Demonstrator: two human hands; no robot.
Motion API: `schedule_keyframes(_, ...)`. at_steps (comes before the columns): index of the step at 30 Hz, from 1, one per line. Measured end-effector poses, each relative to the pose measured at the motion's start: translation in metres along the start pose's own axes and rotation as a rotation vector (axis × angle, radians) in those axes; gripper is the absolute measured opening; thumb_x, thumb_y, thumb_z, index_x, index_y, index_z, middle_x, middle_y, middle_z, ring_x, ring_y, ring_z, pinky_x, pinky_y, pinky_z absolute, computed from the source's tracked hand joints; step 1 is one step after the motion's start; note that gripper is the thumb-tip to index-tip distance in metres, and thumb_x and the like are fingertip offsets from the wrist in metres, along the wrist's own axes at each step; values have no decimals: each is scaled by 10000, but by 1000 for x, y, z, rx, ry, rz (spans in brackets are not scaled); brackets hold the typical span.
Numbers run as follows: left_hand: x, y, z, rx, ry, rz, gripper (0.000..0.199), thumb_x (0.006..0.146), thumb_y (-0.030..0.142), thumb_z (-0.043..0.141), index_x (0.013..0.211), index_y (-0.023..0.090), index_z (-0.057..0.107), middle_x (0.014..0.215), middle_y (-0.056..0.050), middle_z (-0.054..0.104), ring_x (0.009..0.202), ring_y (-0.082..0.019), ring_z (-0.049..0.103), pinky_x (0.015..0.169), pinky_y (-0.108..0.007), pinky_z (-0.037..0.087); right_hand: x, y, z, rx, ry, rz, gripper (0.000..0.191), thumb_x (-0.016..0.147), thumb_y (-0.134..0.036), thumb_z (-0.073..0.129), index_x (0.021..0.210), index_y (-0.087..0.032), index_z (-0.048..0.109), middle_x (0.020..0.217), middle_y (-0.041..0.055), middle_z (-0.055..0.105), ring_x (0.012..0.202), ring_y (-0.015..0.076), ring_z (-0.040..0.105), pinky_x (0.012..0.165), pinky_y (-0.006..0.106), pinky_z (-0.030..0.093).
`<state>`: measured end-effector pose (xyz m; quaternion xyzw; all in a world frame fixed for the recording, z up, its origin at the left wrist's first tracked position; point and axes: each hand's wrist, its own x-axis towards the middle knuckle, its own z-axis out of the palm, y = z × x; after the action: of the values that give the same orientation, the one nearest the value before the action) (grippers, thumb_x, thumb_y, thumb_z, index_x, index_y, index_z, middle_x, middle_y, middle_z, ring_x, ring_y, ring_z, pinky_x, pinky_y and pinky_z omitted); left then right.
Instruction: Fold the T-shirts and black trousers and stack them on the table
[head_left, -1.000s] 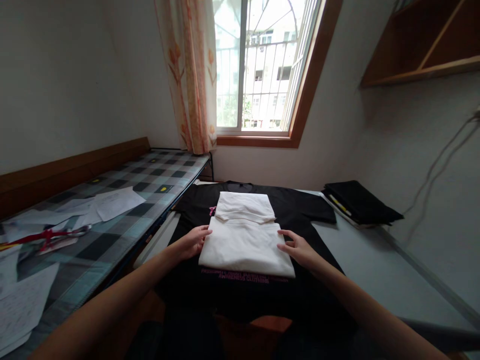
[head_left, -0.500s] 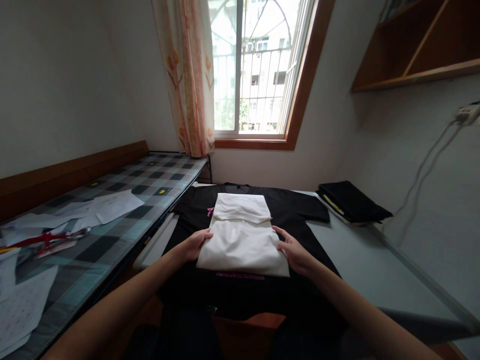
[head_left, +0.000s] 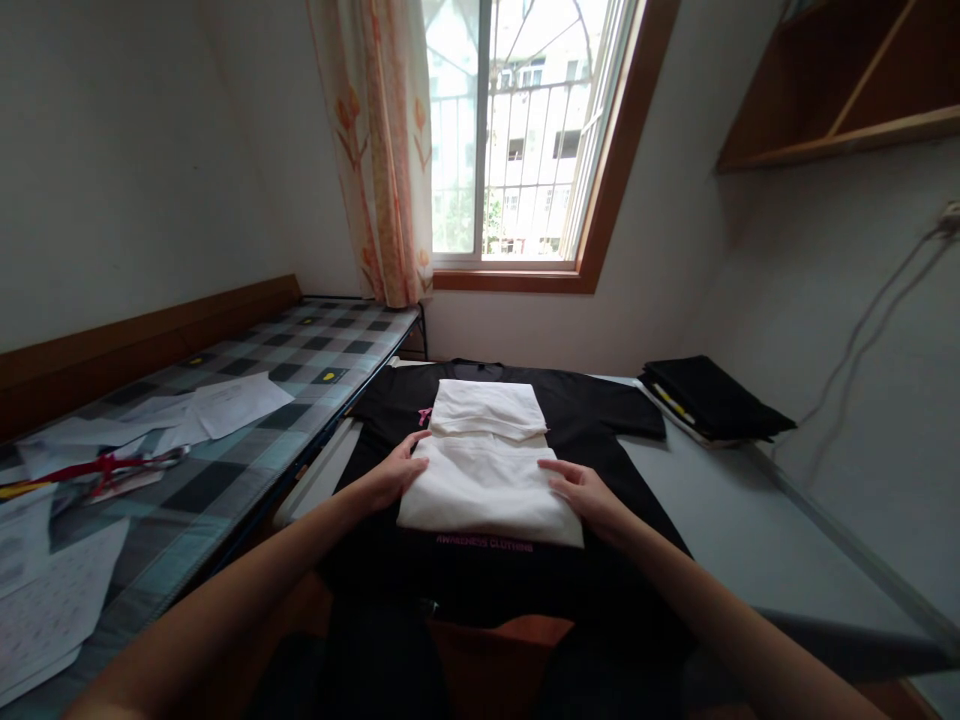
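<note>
A folded white garment (head_left: 487,480) lies in the middle, its far part folded into a smaller flap. Beneath it a black T-shirt (head_left: 600,400) is spread out, with pink lettering and a small pink ribbon print showing. My left hand (head_left: 396,470) has closed on the white garment's left edge, thumb and forefinger on the cloth. On the opposite edge, my right hand (head_left: 591,492) holds the same garment with forefinger and thumb over its top. The remaining fingers of both hands are partly hidden.
The shirt lies on a pale table (head_left: 720,510). A black folder-like stack (head_left: 709,395) sits at its back right. Left is a checked mattress (head_left: 247,400) with papers (head_left: 240,402) and a red-handled tool (head_left: 105,465). A window and curtain (head_left: 390,150) are behind.
Both hands have shifted slightly on the white garment's edges; the right fingers reach a little further onto the cloth. The view has tilted a little.
</note>
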<state>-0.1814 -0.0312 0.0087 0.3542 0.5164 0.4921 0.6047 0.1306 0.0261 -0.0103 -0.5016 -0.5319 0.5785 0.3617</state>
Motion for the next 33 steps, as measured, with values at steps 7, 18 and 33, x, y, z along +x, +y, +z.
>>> schedule_keyframes(7, -11, -3, -10, 81, 52, -49, 805, 731, 283, 743, 1411, 225, 316, 1070, -97, 625, 736, -162, 642, 628, -267, 503, -11, 3, -11, -68, -51, -2, 717, 738, -330, 653, 1406, -191, 432, 919, 69, 695, 776, 190, 651, 648, 285, 517)
schedule_keyframes(18, -37, -13, -35, 349, -88, 33, 923, 603, 285, 818, 1394, 224, 346, 852, -10, 602, 711, -146, 593, 567, -209, 425, -29, 1, -25, -284, -108, -55, 781, 599, -351, 775, 1318, -170, 529, 1001, 81, 619, 909, 222, 607, 823, 353, 491)
schedule_keyframes(33, -35, -9, -31, 768, 14, 264, 498, 625, 285, 767, 1102, 183, 665, 936, -35, 535, 625, -105, 546, 610, -260, 478, -36, 1, -28, -327, -76, -38, 530, 636, -395, 736, 1115, -175, 682, 994, 80, 640, 753, 177, 622, 692, 298, 503)
